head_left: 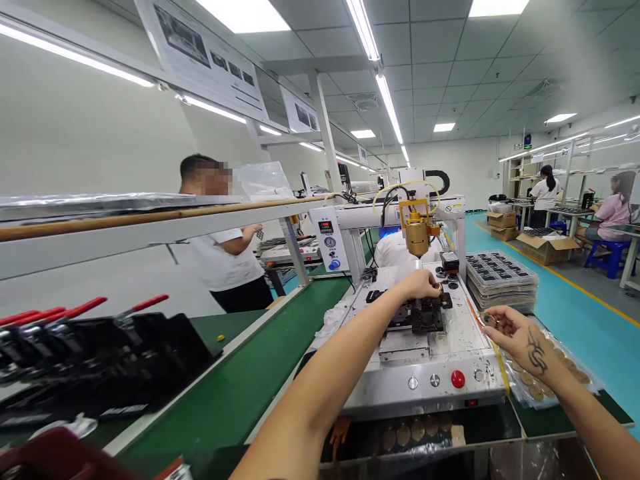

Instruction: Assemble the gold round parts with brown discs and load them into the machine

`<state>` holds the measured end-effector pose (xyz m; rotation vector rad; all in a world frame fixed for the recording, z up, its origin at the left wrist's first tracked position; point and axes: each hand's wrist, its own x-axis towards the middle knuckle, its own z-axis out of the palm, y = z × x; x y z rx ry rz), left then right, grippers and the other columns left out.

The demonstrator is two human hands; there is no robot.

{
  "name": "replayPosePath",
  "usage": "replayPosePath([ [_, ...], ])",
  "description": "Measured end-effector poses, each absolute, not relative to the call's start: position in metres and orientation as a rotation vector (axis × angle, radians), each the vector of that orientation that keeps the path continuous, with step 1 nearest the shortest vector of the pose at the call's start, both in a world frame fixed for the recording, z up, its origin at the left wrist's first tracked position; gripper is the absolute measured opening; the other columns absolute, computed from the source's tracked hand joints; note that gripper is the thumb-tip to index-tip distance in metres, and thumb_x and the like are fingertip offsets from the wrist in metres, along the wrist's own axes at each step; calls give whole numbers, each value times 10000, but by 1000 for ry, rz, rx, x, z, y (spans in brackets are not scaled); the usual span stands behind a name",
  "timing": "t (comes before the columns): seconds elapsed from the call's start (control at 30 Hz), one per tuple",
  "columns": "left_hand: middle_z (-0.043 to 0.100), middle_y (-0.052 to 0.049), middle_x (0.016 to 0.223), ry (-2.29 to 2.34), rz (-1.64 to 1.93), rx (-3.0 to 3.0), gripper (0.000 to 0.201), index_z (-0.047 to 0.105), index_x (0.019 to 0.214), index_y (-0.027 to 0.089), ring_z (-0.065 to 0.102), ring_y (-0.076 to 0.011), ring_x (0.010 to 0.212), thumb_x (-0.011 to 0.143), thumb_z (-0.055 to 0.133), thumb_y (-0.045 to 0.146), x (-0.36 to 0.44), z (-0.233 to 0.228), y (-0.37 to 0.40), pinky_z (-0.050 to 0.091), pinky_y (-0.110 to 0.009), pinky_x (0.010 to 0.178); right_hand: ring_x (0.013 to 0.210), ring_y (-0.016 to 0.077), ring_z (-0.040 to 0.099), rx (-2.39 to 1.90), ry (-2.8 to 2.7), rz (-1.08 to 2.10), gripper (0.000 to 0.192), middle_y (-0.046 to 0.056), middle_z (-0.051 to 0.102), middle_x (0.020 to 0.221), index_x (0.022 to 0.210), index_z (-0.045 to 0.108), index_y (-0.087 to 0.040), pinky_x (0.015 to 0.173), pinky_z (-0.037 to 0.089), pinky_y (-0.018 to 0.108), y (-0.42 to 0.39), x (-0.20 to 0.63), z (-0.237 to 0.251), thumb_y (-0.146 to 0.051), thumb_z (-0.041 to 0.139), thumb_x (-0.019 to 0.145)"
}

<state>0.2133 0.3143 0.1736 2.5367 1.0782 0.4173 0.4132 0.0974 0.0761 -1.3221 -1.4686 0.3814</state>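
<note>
My left hand (421,285) reaches over the black fixture (427,315) on the bed of a white benchtop machine (400,365). Its fingers are bent and pressed together at the fixture's upper side; what they grip, if anything, is too small to make out. Just above hangs the machine's brass-coloured head (417,233). Off the bed's right edge, my right hand (515,337) pinches a small round disc (487,320) between thumb and fingers. Below that hand lies a clear plastic tray (535,393) with several round brown pieces.
Stacked trays of black parts (500,277) stand right of the machine. A green conveyor belt (280,353) runs along its left. Black fixtures with red-handled clamps (100,353) fill the far left. A co-worker (220,260) stands beyond the shelf; others work farther back.
</note>
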Motion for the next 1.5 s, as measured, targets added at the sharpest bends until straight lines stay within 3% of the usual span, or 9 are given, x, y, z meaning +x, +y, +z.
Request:
replayPosePath([
  [0.13, 783, -101, 1064, 1001, 693, 2437, 313, 710, 1085, 145, 722, -212, 912, 835, 694, 333, 174, 193, 292, 548, -285, 783, 710, 170, 566, -1288, -1687, 417, 382, 25, 681, 862, 1084, 722, -180, 657, 501, 300, 179, 396, 84, -465, 775, 836],
  [0.3, 756, -72, 992, 943, 827, 2340, 267, 659, 1024, 177, 705, -184, 809, 823, 712, 343, 117, 201, 252, 549, -300, 749, 667, 141, 582, -1319, -1938, 556, 284, -11, 647, 769, 931, 714, -159, 625, 493, 268, 262, 394, 97, -410, 830, 864],
  [0.5, 722, -28, 949, 881, 864, 2271, 247, 648, 1023, 202, 657, -164, 814, 828, 725, 333, 48, 193, 205, 545, -310, 785, 749, 160, 686, -1308, -2168, 656, 329, 12, 715, 892, 1058, 720, -144, 726, 590, 324, 291, 406, 93, -468, 727, 1002],
  [0.7, 718, -12, 956, 1016, 850, 2192, 286, 640, 1108, 210, 649, -162, 817, 848, 698, 315, 2, 186, 159, 553, -316, 804, 847, 224, 724, -1283, -2207, 544, 429, 61, 784, 913, 1022, 790, -154, 820, 559, 370, 294, 406, 85, -567, 687, 969],
  [0.9, 722, -1, 917, 1076, 863, 2177, 275, 653, 1109, 213, 654, -166, 818, 840, 689, 256, -21, 177, 120, 552, -313, 798, 1077, 333, 698, -1317, -2139, 338, 479, 127, 806, 1073, 1017, 831, -195, 936, 516, 406, 290, 405, 76, -626, 659, 900],
  [1.13, 725, -24, 951, 940, 986, 2059, 316, 655, 1078, 182, 637, -159, 813, 764, 694, 184, -5, 156, 89, 553, -307, 797, 898, 336, 732, -1284, -2128, 209, 599, 114, 813, 867, 846, 838, -250, 822, 548, 416, 290, 403, 72, -798, 597, 826],
  [1.23, 715, -23, 935, 893, 1021, 2056, 330, 659, 1077, 183, 627, -161, 809, 751, 707, 188, 9, 142, 80, 547, -300, 791, 871, 338, 723, -1305, -2034, 105, 641, 120, 778, 822, 875, 836, -256, 793, 548, 426, 284, 399, 76, -841, 583, 810],
  [1.4, 719, -29, 957, 987, 1116, 2086, 353, 676, 1100, 227, 646, -193, 830, 751, 724, 207, 3, 109, 59, 544, -310, 779, 942, 347, 726, -1367, -1721, -56, 662, 177, 750, 996, 1073, 792, -222, 818, 545, 480, 217, 411, 60, -768, 438, 949],
  [1.5, 722, -42, 977, 1128, 1185, 2052, 329, 688, 1076, 237, 658, -215, 849, 750, 714, 196, -20, 85, 46, 545, -327, 774, 891, 344, 737, -1393, -1529, -79, 512, 177, 777, 1025, 1031, 783, -295, 774, 537, 507, 150, 424, 17, -753, 595, 900],
])
